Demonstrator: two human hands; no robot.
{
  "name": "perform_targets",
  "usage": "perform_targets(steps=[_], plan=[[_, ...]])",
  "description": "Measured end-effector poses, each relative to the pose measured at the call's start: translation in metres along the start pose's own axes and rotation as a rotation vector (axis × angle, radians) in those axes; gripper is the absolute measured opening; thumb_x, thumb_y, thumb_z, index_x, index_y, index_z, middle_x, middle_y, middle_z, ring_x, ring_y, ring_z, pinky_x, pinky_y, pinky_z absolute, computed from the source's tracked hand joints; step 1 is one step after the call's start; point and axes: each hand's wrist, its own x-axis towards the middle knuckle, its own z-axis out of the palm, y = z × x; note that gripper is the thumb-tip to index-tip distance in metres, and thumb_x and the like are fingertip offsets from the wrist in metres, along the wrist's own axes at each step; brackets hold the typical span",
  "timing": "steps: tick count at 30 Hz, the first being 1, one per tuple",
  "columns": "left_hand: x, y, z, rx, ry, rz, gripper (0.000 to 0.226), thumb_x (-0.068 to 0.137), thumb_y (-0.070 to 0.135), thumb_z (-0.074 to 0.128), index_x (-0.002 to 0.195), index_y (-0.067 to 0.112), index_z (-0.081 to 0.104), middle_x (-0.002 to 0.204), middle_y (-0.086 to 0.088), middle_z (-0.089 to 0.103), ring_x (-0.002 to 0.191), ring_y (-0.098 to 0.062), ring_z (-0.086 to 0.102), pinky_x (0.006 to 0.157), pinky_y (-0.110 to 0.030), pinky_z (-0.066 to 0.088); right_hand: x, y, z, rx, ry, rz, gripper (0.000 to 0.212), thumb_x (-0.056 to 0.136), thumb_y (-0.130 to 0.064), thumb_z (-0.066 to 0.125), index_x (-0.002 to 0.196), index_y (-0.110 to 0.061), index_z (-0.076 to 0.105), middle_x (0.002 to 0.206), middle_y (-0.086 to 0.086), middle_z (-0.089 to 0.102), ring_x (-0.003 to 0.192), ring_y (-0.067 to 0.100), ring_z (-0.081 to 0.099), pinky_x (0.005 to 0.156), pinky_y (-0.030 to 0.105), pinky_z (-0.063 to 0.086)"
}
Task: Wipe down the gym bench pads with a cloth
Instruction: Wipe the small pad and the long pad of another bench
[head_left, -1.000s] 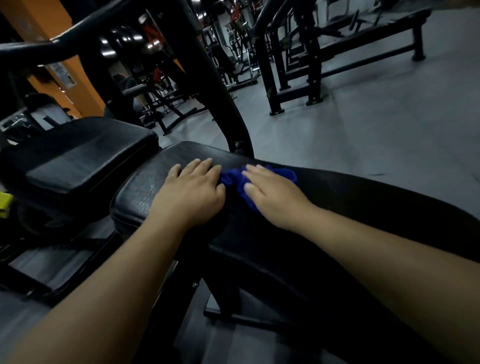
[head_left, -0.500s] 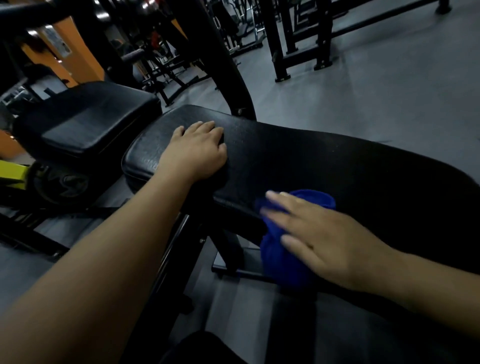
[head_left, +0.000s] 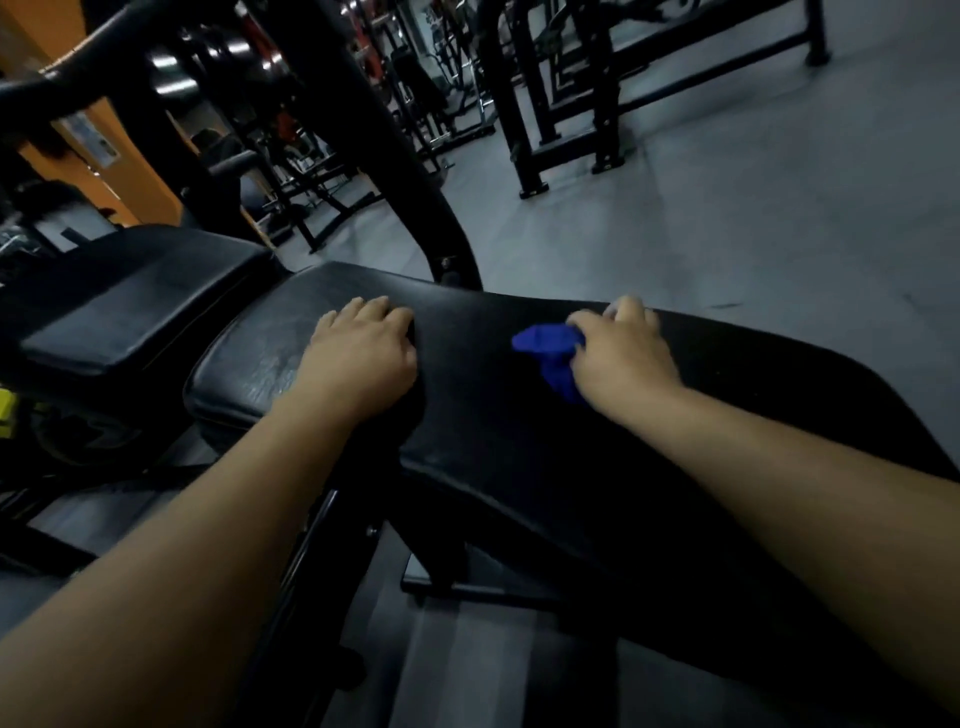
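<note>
Blue cloth (head_left: 549, 357), bunched, gripped by right hand (head_left: 621, 359); left hand (head_left: 363, 358) flat on black pad (head_left: 470, 415).

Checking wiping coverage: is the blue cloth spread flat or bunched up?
Bunched up: the cloth shows as a crumpled wad beside the right hand, which holds it on the bench pad.
</note>
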Motion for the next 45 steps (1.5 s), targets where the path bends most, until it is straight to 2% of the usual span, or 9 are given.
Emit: perform_targets(steps=[2,7,14,19,25,31,36,42,45], plan=[[0.000,0.027,0.005,-0.005,-0.075,-0.032,0.052,0.101,0.041,0.028,0.147,0.022,0.038,0.160,-0.010,0.029,0.148,-0.032,0.022,0.118,-0.056,0.019,0.009,-0.029,0.007,-0.007,0.017,0.094,0.034,0.098,-0.023,0.042,0.126,-0.016,0.058,0.134,0.019,0.045,0.124,0.039,0.043,0.101,0.042,0.039],[-0.007,0.058,0.013,-0.002,-0.169,0.030,0.060,0.102,0.043,0.025,0.159,0.030,0.013,0.168,0.000,0.001,0.154,-0.025,-0.002,0.120,-0.060,0.000,-0.050,-0.020,0.020,0.115,-0.099,-0.334,0.048,0.104,-0.044,0.035,0.150,-0.031,0.038,0.164,0.003,0.022,0.151,0.023,0.017,0.122,0.038,0.012],[-0.001,0.067,0.016,0.013,-0.146,0.053,0.060,0.102,0.049,0.021,0.158,0.029,0.014,0.168,-0.002,0.002,0.154,-0.028,-0.001,0.120,-0.060,0.001,0.045,0.003,0.022,-0.077,-0.082,-0.058,0.053,0.103,-0.048,0.028,0.153,-0.031,0.031,0.165,0.006,0.018,0.150,0.029,0.016,0.121,0.043,0.011],[0.000,0.067,0.017,0.013,-0.145,0.070,0.060,0.101,0.046,0.022,0.159,0.028,0.012,0.168,0.000,0.001,0.154,-0.024,-0.001,0.122,-0.056,0.002,-0.019,0.034,0.004,0.046,-0.217,-0.489,0.051,0.105,-0.040,0.037,0.155,-0.032,0.028,0.164,-0.012,0.010,0.151,0.009,0.006,0.120,0.024,0.000],[-0.004,0.072,0.010,-0.025,-0.113,0.142,0.057,0.105,0.038,0.026,0.159,0.022,0.016,0.168,0.002,0.005,0.154,-0.017,0.002,0.124,-0.042,0.005,0.034,0.023,0.014,-0.071,-0.133,-0.154,0.054,0.103,-0.048,0.030,0.155,-0.034,0.026,0.166,0.000,0.014,0.152,0.024,0.012,0.123,0.041,0.009],[-0.014,0.066,0.001,-0.156,-0.096,0.338,0.049,0.104,0.026,0.040,0.153,0.025,0.037,0.163,0.011,0.025,0.150,-0.006,0.017,0.115,-0.018,0.012,-0.088,0.066,-0.020,0.049,-0.337,-0.626,0.066,0.088,-0.063,0.016,0.152,-0.047,0.025,0.160,-0.027,0.002,0.148,-0.005,-0.004,0.121,0.020,-0.003],[-0.035,0.075,-0.001,-0.299,-0.103,0.379,0.052,0.105,0.030,0.042,0.155,0.025,0.032,0.161,0.011,0.030,0.147,-0.004,0.024,0.110,-0.010,0.013,-0.036,0.047,-0.006,-0.055,-0.195,-0.314,0.065,0.101,-0.049,0.036,0.158,-0.031,0.011,0.166,-0.008,0.009,0.153,0.013,0.006,0.123,0.030,0.005],[-0.039,0.110,-0.012,-0.642,0.088,0.242,0.055,0.102,0.045,0.042,0.153,0.028,0.033,0.155,0.012,0.039,0.139,-0.003,0.036,0.113,-0.023,0.029,-0.023,0.011,-0.009,1.242,-0.303,0.048,0.070,0.103,-0.017,0.045,0.158,-0.036,0.007,0.157,-0.003,0.036,0.137,0.015,0.044,0.111,0.033,0.038],[-0.039,0.141,0.004,-0.425,-0.017,0.341,0.053,0.095,0.037,0.034,0.148,0.030,0.036,0.135,0.006,0.058,0.122,-0.016,0.054,0.101,-0.039,0.044,-0.024,0.021,-0.003,0.798,-0.155,-0.050,0.063,0.100,-0.008,0.040,0.157,-0.025,0.020,0.155,0.003,0.038,0.137,0.015,0.043,0.118,0.036,0.031]])
